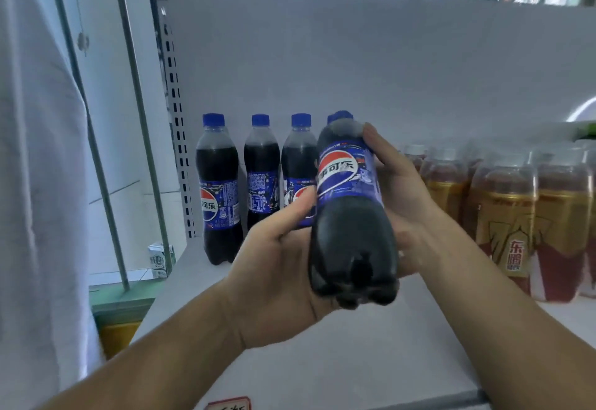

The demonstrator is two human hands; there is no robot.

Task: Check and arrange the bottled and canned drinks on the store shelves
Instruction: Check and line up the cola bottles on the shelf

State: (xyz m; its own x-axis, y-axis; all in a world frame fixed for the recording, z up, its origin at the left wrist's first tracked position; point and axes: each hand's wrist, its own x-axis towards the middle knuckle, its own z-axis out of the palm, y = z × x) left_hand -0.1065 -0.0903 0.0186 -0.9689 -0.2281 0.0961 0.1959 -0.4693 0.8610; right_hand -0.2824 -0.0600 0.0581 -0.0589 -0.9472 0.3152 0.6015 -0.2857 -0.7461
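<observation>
Gripping a dark cola bottle [351, 209] in both hands, tilted, base toward the camera and blue cap away, above the white shelf [322, 361]; left hand [277, 267] cupped under the lower body, thumb pressed on the label edge; right hand [400, 184] wrapped round the far side, fingers [374, 142] curled up near the neck; just beyond the left fingers, three standing colas [261, 171] upright in a row at the shelf's back; past the right fingers, gold-labelled bottles [509, 216] packed together
</observation>
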